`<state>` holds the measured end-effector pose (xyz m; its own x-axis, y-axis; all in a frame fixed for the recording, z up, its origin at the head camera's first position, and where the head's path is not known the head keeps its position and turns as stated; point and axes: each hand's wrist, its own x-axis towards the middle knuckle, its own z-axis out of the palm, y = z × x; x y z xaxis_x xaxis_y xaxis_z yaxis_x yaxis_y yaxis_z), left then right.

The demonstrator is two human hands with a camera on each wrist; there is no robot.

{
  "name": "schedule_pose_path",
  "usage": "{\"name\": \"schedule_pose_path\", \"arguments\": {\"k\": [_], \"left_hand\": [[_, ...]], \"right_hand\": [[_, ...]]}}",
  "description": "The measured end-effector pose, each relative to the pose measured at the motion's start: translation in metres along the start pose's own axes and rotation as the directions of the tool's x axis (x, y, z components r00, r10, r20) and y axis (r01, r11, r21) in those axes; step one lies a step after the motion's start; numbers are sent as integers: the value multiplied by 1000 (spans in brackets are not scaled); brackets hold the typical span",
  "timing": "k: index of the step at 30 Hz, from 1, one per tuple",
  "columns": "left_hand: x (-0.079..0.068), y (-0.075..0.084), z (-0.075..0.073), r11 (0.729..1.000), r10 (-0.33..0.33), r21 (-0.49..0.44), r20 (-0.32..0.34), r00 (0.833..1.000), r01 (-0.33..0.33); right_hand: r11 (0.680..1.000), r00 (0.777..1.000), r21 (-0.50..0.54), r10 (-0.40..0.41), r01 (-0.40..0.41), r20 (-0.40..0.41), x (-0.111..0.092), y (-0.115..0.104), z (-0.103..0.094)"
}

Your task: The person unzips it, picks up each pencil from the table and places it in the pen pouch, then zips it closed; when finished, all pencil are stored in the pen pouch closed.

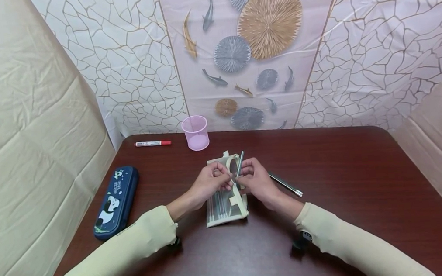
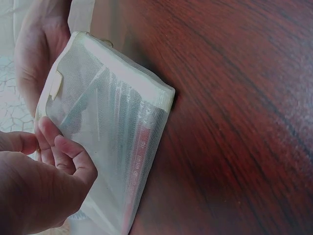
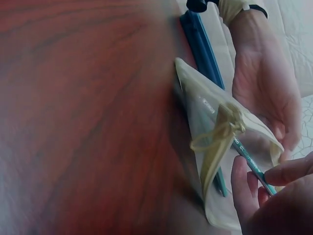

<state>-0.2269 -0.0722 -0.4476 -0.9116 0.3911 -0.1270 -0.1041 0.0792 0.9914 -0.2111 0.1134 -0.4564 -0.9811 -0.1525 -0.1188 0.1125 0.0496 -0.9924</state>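
A see-through mesh pouch (image 1: 219, 210) with cream edging lies in front of me, its mouth spread toward the right. My left hand (image 1: 209, 183) pinches the rim of that mouth between thumb and fingers. With thumb and fingertips my right hand (image 1: 262, 182) holds a green pencil (image 3: 250, 159), which slants into the opening. In the right wrist view another green pencil (image 3: 220, 182) sticks out of the pouch. Through the mesh in the left wrist view shows a red-and-clear pen-like item (image 2: 139, 156) beside other long thin items, too blurred to name.
One dark green pencil (image 1: 286, 185) lies just right of my right hand. A blue panda pencil case (image 1: 117, 202) is at the left. Toward the back stand a pink cup (image 1: 196, 135) and, left of it, a red-capped white marker (image 1: 152, 143). Patterned cloth (image 1: 138, 53) hangs behind the table.
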Motion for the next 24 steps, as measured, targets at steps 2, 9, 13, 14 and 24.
{"name": "schedule_pose_path", "arguments": {"k": [2,9,13,14,24], "left_hand": [[0,0,0,1000,-1,3,0,1000,1],[-2,0,0,1000,0,25,4,1000,0],[-3,0,1,999,4,34,12,1000,-4],[-3,0,1,999,4,34,14,1000,-5],[-2,0,0,999,13,35,12,1000,-13]], "right_hand": [[1000,1000,-12,8,-8,8,-1,2,2],[994,999,-99,43,-42,7,-1,6,6],[988,999,-145,51,-51,-2,-1,8,8],[986,999,-158,50,-49,-4,0,8,9],[971,998,-231,-53,59,33,1,4,-1]]}}
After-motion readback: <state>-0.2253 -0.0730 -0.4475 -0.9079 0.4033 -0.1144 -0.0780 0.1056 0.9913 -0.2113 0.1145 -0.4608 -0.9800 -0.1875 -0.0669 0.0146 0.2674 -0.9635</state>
